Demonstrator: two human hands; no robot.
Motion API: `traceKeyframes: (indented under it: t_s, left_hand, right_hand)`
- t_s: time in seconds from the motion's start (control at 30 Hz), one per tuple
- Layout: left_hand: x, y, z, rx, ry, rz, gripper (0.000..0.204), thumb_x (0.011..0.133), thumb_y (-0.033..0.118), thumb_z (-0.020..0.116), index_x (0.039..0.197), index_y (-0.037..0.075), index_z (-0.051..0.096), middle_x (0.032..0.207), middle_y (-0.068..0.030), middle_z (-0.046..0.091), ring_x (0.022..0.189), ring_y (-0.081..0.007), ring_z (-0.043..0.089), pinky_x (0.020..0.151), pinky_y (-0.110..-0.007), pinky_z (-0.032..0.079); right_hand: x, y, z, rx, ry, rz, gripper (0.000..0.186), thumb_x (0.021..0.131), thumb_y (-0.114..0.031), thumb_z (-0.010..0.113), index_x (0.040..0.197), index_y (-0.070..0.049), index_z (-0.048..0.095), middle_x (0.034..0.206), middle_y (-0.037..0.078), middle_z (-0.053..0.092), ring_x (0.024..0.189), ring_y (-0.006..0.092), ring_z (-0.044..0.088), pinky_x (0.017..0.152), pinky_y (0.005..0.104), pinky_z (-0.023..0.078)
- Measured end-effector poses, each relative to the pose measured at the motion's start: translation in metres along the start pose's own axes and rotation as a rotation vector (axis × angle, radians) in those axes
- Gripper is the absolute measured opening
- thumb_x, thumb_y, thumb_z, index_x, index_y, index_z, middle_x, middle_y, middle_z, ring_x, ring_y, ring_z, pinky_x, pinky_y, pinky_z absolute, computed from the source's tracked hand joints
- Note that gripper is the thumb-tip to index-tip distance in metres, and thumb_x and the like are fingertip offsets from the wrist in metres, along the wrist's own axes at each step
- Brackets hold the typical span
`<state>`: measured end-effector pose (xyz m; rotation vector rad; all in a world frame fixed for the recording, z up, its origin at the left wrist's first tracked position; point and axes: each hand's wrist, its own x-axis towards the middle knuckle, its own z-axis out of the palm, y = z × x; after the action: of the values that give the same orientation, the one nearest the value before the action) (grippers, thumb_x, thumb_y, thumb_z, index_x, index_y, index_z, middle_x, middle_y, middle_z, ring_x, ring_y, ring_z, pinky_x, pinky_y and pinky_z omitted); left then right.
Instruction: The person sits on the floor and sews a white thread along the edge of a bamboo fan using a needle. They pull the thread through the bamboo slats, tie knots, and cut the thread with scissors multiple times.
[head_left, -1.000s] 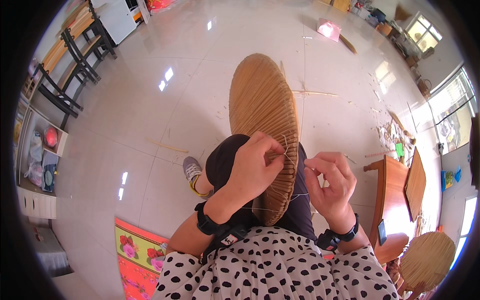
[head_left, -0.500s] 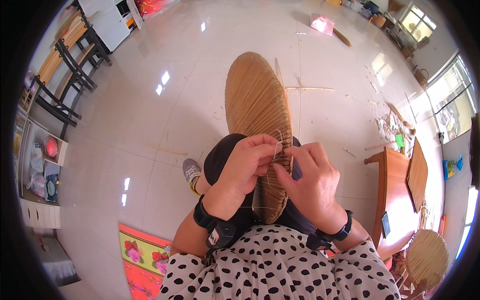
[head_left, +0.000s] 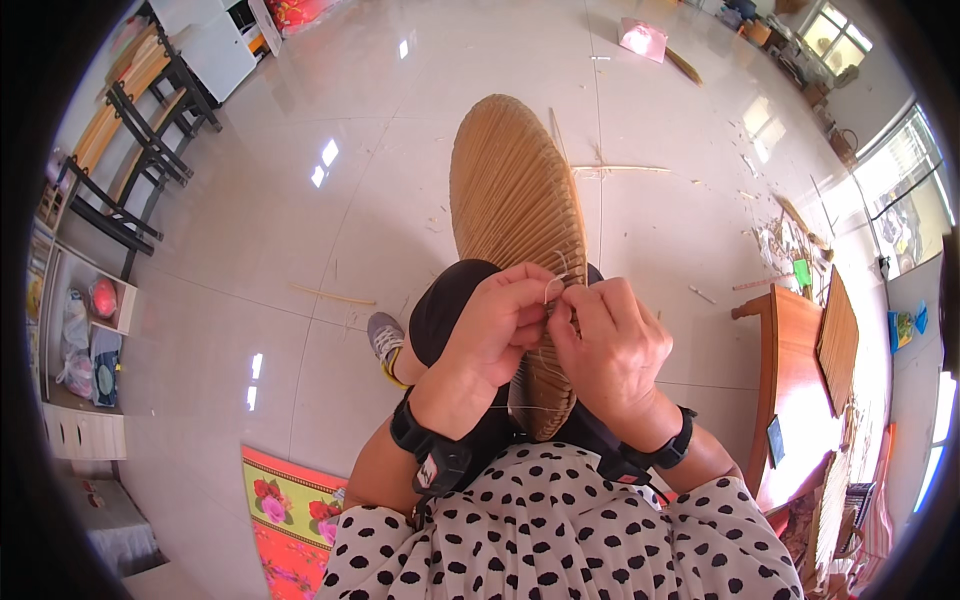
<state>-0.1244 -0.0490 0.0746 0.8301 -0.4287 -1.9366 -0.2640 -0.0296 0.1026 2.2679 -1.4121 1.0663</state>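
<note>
An oval fan (head_left: 505, 190) of brown pleated plant leaf, with a thick braided rim, stands tilted on edge across my lap. My left hand (head_left: 490, 325) is closed at the near part of its rim, thumb and forefinger pinching a thin white thread (head_left: 549, 290) that loops up there. Against the same spot from the right, my right hand (head_left: 615, 345) has its thumb and fingertips pressed together, almost touching the left fingertips. What lies inside that right pinch is hidden. Another length of thread crosses the fan's lower end.
Dried stalks (head_left: 625, 169) and scraps lie on the tiled floor beyond the fan. At right stands a wooden table (head_left: 790, 370) with a flat woven panel (head_left: 838, 340) against it. Chairs (head_left: 150, 140) and shelving (head_left: 90, 330) line the left; a floral mat (head_left: 290, 520) lies lower left.
My right thumb has come up to its fingertips, and that hand has moved closer to the left one. At lower right, a round woven piece seen face-on before now shows nearly edge-on.
</note>
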Motion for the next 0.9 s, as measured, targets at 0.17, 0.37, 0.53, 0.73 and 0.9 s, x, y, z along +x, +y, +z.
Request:
traceKeyframes:
  t_s: [0.17, 0.37, 0.53, 0.73, 0.9]
  left_hand:
    - [-0.002, 0.002, 0.004, -0.011, -0.031, 0.015, 0.008, 0.089, 0.01, 0.061, 0.081, 0.01, 0.059, 0.063, 0.0064, 0.052, 0.048, -0.0012, 0.041, 0.043, -0.017, 0.029]
    - [0.0, 0.003, 0.003, -0.011, -0.066, 0.014, 0.007, 0.087, 0.009, 0.062, 0.08, 0.01, 0.06, 0.068, 0.0041, 0.057, 0.053, -0.0022, 0.049, 0.047, -0.017, 0.034]
    - [-0.002, 0.004, 0.008, -0.004, -0.046, 0.034, 0.008, 0.087, 0.009, 0.063, 0.08, 0.01, 0.06, 0.066, 0.0046, 0.054, 0.054, -0.0029, 0.046, 0.047, -0.018, 0.031]
    - [-0.004, 0.005, 0.006, 0.061, -0.005, 0.115, 0.007, 0.089, 0.011, 0.064, 0.084, 0.007, 0.061, 0.064, 0.006, 0.048, 0.053, -0.0033, 0.039, 0.048, -0.019, 0.029]
    - [-0.004, 0.005, 0.004, 0.175, -0.023, 0.202, 0.009, 0.089, 0.013, 0.067, 0.087, 0.005, 0.063, 0.069, 0.0042, 0.055, 0.057, -0.003, 0.044, 0.05, -0.018, 0.033]
  right_hand:
    - [-0.002, 0.001, 0.001, 0.018, -0.006, -0.012, 0.012, 0.069, -0.006, 0.074, 0.075, -0.012, 0.065, 0.071, 0.0, 0.054, 0.056, 0.0184, 0.056, 0.049, 0.0301, 0.046]
    - [-0.003, 0.001, -0.001, 0.039, -0.031, 0.013, 0.012, 0.069, -0.005, 0.073, 0.075, -0.012, 0.065, 0.07, 0.0, 0.053, 0.054, 0.0179, 0.055, 0.047, 0.0291, 0.045]
    - [-0.003, 0.001, -0.001, 0.082, -0.049, 0.032, 0.012, 0.069, -0.006, 0.074, 0.075, -0.012, 0.066, 0.071, 0.0, 0.054, 0.051, 0.018, 0.054, 0.045, 0.0291, 0.044]
    - [-0.004, 0.003, 0.0, 0.163, -0.019, 0.051, 0.013, 0.068, -0.006, 0.072, 0.07, -0.012, 0.061, 0.069, 0.001, 0.05, 0.049, 0.0181, 0.055, 0.042, 0.0306, 0.043]
    - [-0.002, 0.004, -0.003, 0.211, -0.052, 0.046, 0.012, 0.069, -0.006, 0.073, 0.071, -0.012, 0.062, 0.07, 0.001, 0.052, 0.05, 0.0189, 0.056, 0.043, 0.0309, 0.044]
